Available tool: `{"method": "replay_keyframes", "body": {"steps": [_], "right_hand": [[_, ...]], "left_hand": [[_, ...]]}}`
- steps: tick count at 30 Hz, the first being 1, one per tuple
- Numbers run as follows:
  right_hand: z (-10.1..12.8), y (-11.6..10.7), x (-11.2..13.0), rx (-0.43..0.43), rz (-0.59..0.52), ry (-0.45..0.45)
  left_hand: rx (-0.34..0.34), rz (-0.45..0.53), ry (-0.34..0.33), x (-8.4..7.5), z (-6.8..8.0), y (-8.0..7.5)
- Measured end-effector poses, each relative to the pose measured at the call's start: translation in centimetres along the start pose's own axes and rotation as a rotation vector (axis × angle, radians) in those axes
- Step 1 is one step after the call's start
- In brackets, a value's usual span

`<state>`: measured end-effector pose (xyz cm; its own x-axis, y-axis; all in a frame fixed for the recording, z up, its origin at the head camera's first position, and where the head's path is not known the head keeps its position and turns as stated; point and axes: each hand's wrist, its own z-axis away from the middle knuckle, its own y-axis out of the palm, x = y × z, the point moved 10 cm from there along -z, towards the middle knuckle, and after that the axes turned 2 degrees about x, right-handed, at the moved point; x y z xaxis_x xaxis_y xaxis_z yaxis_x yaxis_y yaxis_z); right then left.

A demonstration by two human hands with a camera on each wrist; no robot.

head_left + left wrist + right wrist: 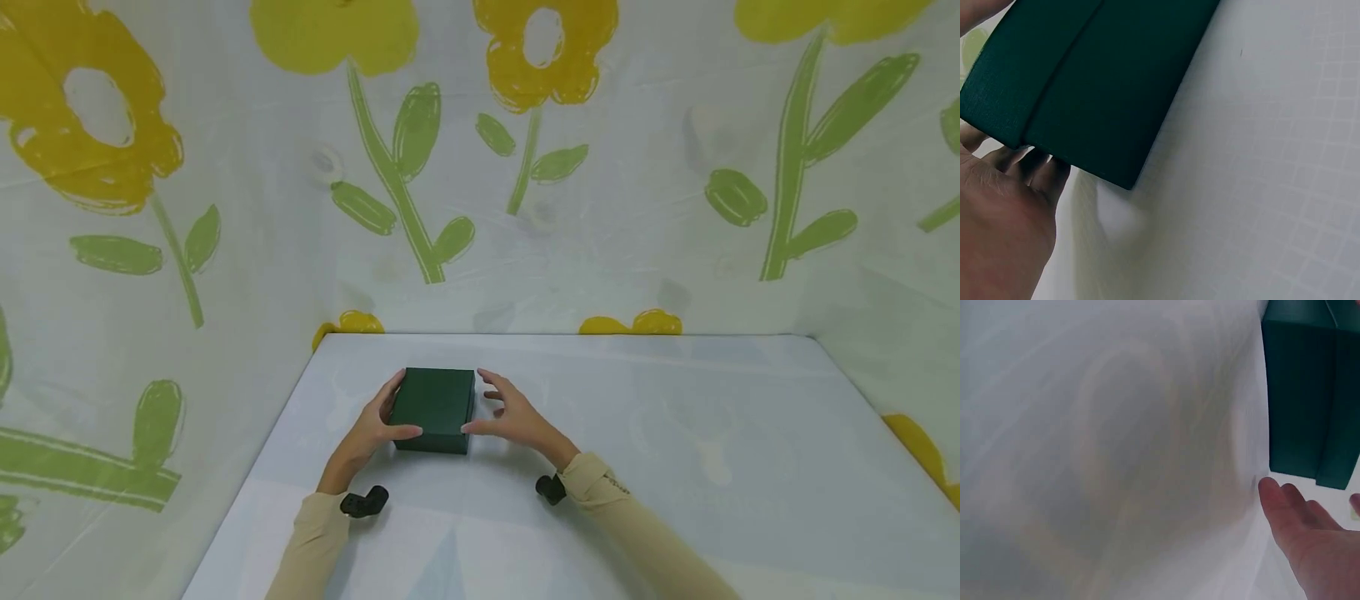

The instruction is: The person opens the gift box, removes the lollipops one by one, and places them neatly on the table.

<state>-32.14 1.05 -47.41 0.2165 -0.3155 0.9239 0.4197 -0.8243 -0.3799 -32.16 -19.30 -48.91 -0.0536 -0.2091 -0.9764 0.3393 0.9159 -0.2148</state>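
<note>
Flower-printed cloth in yellow and green hung behind and beside the pale cloth-covered table, and a dark green rectangular lidded cardboard box lay flat on it toward the back left, between the 2 hands. Left hand lay against the box's left side, fingers along that edge and thumb laid across the near left corner, holding it lightly. From the left wrist view the fingers sat under the lid's seam. Right hand hovered just beside the box's right side, fingers spread and relaxed, only the thumb tip seeming to meet the near right corner. Both hands stood about equally near.
</note>
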Motion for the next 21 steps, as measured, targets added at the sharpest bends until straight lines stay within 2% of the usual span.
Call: {"method": "replay_keyframes", "body": {"steps": [7,14,21], "right_hand": [[-0.4,1.3,0.0,0.047,-0.121,0.018],[-0.1,1.9,-0.7,0.095,-0.114,0.047],[-0.2,1.9,-0.8,0.086,-0.104,0.012]], "left_hand": [[0.025,0.021,-0.025,0.0,0.0,0.4],[0.021,-0.006,-0.047,0.2,0.3,0.5],[0.027,0.005,-0.040,0.3,0.3,0.7]]}}
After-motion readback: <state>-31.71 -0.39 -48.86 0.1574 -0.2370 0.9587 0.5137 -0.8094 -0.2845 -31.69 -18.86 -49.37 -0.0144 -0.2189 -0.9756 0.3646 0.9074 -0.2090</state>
